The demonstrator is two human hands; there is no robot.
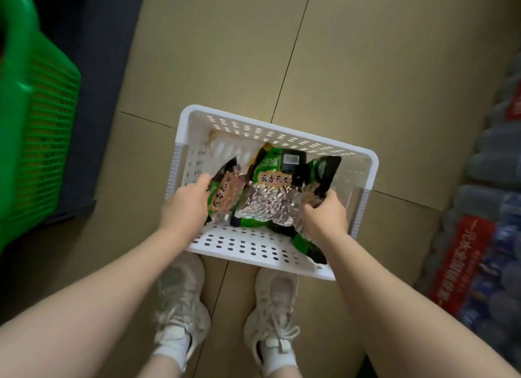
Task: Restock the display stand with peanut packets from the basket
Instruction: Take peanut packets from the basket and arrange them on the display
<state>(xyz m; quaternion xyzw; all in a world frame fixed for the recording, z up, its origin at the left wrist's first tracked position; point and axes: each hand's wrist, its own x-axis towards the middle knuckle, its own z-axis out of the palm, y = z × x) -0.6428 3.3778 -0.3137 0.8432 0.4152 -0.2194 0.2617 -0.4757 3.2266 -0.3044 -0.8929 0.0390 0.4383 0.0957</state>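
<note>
A white perforated plastic basket (282, 135) sits on the floor in front of my feet. Inside lie several green-and-black peanut packets with clear windows showing the nuts. My left hand (186, 208) grips a tilted packet (225, 191) at the basket's left side. My right hand (324, 214) holds another packet (324, 177) at the right side, its black top pointing up. A third packet (270, 194) lies flat between them. The display stand is out of view.
A green plastic shopping basket (42, 124) stands at the left over a dark mat. Shrink-wrapped packs of water bottles (485, 236) with red labels line the right edge. Tan floor tiles surround the white basket. My two pale sneakers (180, 307) are just behind it.
</note>
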